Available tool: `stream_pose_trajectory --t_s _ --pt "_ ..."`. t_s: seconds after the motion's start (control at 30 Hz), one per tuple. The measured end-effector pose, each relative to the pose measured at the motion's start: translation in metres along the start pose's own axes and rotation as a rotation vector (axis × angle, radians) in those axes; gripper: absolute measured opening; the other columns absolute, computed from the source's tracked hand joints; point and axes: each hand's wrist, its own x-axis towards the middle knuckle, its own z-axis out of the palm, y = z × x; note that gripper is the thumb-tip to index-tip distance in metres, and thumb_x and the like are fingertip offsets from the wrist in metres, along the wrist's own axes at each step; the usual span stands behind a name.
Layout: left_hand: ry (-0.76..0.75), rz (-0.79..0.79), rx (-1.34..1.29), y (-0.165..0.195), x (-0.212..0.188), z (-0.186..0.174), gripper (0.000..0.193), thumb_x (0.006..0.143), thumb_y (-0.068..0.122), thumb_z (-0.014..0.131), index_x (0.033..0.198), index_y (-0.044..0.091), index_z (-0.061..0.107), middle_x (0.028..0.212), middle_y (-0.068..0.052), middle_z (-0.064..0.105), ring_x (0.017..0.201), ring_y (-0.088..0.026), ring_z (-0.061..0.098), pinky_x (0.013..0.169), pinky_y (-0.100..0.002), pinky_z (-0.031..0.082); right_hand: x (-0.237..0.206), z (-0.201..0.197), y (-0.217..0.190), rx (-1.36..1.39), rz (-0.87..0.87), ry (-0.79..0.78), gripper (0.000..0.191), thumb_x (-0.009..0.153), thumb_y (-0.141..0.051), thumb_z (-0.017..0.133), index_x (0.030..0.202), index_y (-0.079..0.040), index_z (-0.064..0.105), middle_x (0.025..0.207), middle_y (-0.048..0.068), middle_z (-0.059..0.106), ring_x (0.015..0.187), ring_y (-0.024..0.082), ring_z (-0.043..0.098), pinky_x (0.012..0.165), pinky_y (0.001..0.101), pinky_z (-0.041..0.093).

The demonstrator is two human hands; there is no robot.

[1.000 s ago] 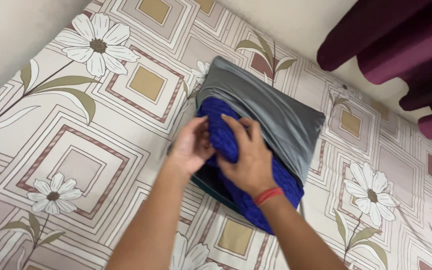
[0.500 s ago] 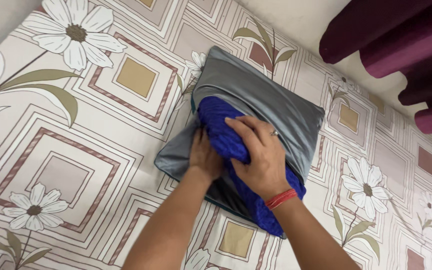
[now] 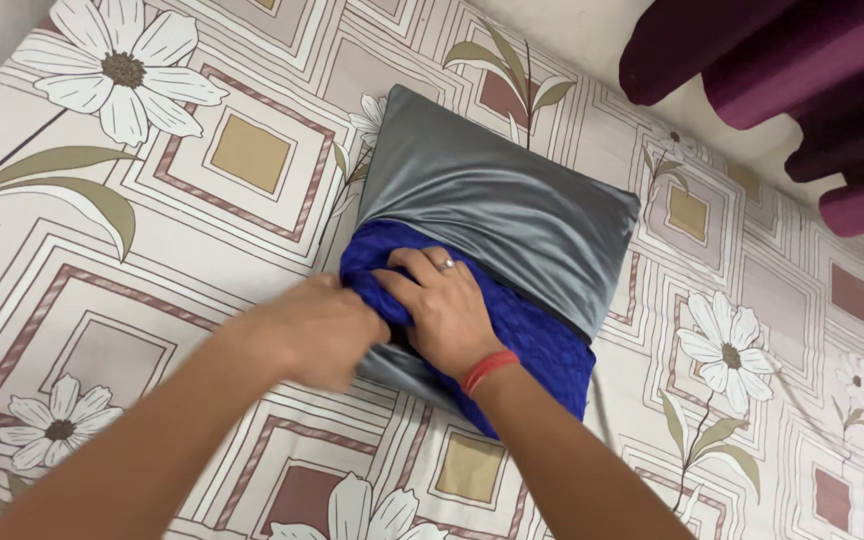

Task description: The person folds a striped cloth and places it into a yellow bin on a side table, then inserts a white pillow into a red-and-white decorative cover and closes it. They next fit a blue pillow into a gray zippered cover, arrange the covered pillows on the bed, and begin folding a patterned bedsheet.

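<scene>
Lying on a floral-patterned bedsheet (image 3: 152, 260), a blue textured cushion (image 3: 532, 335) sits partly inside a grey satin cover (image 3: 497, 205), its lower half showing below the cover's open edge. The right hand (image 3: 447, 315) rests palm-down on the blue fabric, fingers (image 3: 407, 270) curled and pressing into its upper left corner, a ring on one finger and a red band (image 3: 487, 370) at the wrist. The left hand (image 3: 317, 330), blurred, closes on the cover's left edge just beside that corner. Dark maroon curtains (image 3: 802, 80) hang at the upper right
</scene>
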Motion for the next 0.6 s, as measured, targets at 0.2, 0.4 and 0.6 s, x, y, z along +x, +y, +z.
stream_pose_trajectory --t_s 0.2,0.4,0.6 --pt "-0.027 -0.047 0.024 -0.024 0.018 -0.034 0.027 0.074 0.024 0.071 0.100 0.024 0.077 0.089 -0.008 0.079 0.095 -0.027 0.073 0.104 -0.040 0.044 0.000 0.030 0.030 0.060 0.037 -0.279 0.037 0.092 0.000 0.070 0.128 -0.005 0.067 0.123 0.011 0.064 0.116 0.030 0.061 0.100 0.0421 0.050" --pt "0.044 -0.226 0.044 -0.046 0.046 -0.013 0.040 0.066 0.027 0.077 0.106 0.022 0.076 0.103 -0.006 0.075 0.107 -0.023 0.068 0.105 -0.045 0.039 -0.028 0.005 0.038 0.863 0.128 -0.229 0.059 0.074 -0.005 0.078 0.131 -0.002 0.063 0.132 0.013 0.064 0.125 0.029 0.061 0.107 0.0348 0.045" --pt "-0.232 -0.115 0.140 0.017 0.083 0.024 0.036 0.073 0.033 0.074 0.103 0.016 0.081 0.113 -0.011 0.075 0.114 -0.024 0.068 0.110 -0.049 0.036 -0.097 -0.023 0.046 0.354 0.581 0.134 0.033 0.078 -0.021 0.088 0.106 -0.010 0.073 0.104 0.008 0.069 0.095 0.022 0.070 0.085 0.0349 0.059"
